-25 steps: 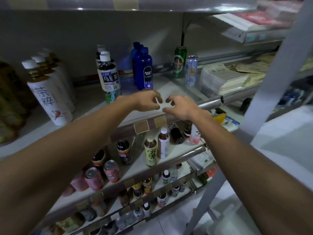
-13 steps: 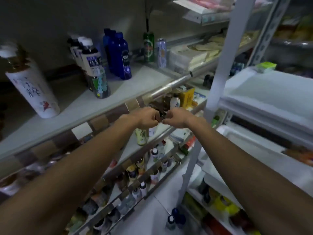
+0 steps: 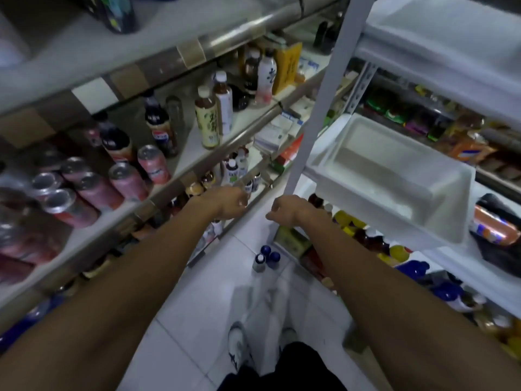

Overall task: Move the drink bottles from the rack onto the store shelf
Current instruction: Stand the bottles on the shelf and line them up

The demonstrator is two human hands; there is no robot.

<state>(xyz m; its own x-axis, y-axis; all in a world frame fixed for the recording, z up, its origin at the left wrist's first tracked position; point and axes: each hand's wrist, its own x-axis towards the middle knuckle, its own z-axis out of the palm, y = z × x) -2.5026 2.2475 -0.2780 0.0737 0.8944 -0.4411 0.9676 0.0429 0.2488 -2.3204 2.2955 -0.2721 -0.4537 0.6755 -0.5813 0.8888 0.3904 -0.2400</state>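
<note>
While the left hand and right hand hover loosely curled, each grip empty, the bottles stand low in the rack under a bin, where a blind reach could topple crowded neighbours.

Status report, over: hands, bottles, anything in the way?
Left hand, right hand loosely curled, apparently empty. Drink bottles untouched, below white tub. Rack post just beyond right hand.

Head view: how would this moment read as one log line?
left hand: curled, contents unclear | right hand: loosely curled, empty | position: low, between store shelf and rack | floor: small bottle cluster
</note>
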